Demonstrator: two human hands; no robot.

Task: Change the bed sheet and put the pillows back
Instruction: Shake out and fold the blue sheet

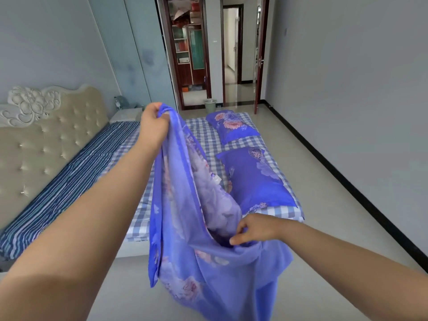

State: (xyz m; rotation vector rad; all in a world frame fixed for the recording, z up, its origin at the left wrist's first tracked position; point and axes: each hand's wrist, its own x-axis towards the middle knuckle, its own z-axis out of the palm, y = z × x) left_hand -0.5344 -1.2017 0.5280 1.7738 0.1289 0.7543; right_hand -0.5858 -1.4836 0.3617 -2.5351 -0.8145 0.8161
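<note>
A blue floral bed sheet hangs in front of me, its lower part trailing down to the floor. My left hand is raised and grips a bunched edge of the sheet at the top. My right hand is lower and pinches another edge of the same sheet. Behind it lies the bed, covered by a blue-and-white checked sheet with a striped blue cover along the headboard side. Two blue floral pillows lie at the bed's foot end, on the right.
A padded beige headboard stands at the left. A pale bin sits by the doorway, and a dark red door stands open beyond the bed. A bedside table is beside the headboard. Tiled floor runs along the bed's right side.
</note>
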